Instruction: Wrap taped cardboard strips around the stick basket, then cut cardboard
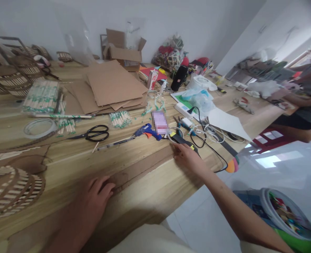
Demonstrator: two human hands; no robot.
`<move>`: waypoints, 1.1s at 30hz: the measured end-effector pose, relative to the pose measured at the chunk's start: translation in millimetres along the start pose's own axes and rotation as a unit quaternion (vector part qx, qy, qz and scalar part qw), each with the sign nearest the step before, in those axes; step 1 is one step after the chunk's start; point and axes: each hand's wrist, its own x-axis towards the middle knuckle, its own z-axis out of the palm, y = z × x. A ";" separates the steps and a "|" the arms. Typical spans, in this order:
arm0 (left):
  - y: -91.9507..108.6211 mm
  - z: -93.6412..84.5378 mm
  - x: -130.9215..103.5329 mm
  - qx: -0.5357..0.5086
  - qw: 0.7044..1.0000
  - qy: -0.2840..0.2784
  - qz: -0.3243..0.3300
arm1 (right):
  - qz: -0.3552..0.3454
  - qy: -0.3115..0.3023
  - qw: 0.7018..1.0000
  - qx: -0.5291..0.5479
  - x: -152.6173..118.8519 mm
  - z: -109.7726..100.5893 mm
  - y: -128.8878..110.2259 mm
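A long, narrow cardboard strip (147, 167) lies across the wooden table in front of me. My left hand (97, 196) rests over its left part, fingers spread and slightly bent, with the palm side hidden. At the strip's right end, my right hand (187, 158) grips it between thumb and fingers. Just beyond those fingers lies a black and yellow utility knife (182, 139). A blue glue gun (147, 131) sits further left, near a phone (160, 122) with a blurred screen. Black-handled scissors (97, 133) and a pen (116, 144) lie behind the strip.
Cardboard sheets (116, 84) are stacked at the back, beside bundled wooden sticks (42, 96) and a tape roll (39, 127). A curved stick-covered piece (13, 191) lies at left. Cables (213, 135) trail at right. A bucket (266, 200) stands on the floor; another person (308, 88) sits far right.
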 end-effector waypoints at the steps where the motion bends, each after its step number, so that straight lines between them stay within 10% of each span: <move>1: -0.8 -0.6 -0.6 0.000 1.000 0.007 0.002 | 0.001 0.004 1.000 0.007 0.6 1.0 -0.9; 33: 24.4 -1.6 22.9 0.042 0.999 0.012 0.008 | -0.111 -0.022 0.993 -0.039 11.4 -1.3 -2.9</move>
